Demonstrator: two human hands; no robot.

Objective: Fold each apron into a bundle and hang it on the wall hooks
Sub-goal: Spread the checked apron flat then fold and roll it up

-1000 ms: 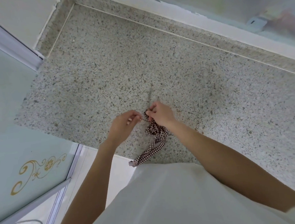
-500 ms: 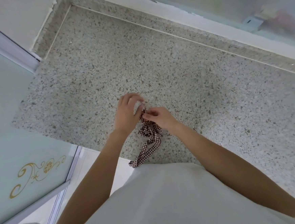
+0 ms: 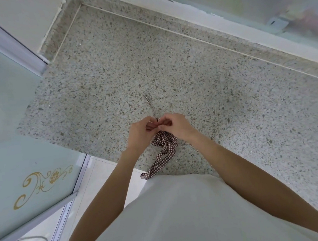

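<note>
A brown-and-white checked apron strap [image 3: 163, 148] lies bunched on the speckled stone counter [image 3: 113, 76], with its loose end trailing toward me to the counter's front edge. My left hand [image 3: 141, 130] and my right hand [image 3: 174, 125] meet just beyond the bunch, fingertips together, each pinching the strap's thin end between them. A thin stretch of the same strap [image 3: 149, 101] runs away from my hands across the counter. The rest of the apron is not visible, and no wall hooks are in view.
A frosted glass sliding door [image 3: 24, 159] with a gold flourish stands at the left. A white window ledge [image 3: 193, 11] and frosted window run along the counter's far side. My white garment [image 3: 180, 213] covers the near foreground.
My left hand came down from above the bunch to meet the right hand fingertip to fingertip. The thin strap end now lies stretched out beyond my hands.
</note>
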